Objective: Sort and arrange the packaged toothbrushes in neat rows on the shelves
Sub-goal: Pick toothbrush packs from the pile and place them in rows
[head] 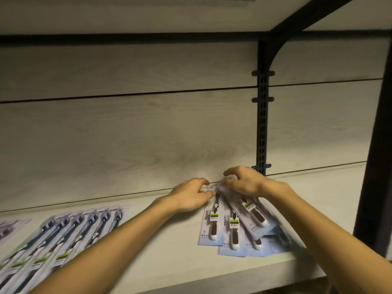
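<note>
At the shelf (161, 247) back edge, right side, you're pinching the top of the loose toothbrush packs (235, 230) with both hands: left hand (191, 195) fingers curled on the pile's upper corner, right hand (244, 181) half-curled over it. Neat row of packs (63, 240) is lying well left.

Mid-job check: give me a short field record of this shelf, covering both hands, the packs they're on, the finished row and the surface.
left hand: fingers curled on the top edge of the loose packs
right hand: curled over the same top edge
loose packs: overlapping, fanned, uneven
arranged row: overlapping packs, left of the hands, untouched
shelf: pale wood board
upright: black slotted post behind the right hand
</note>
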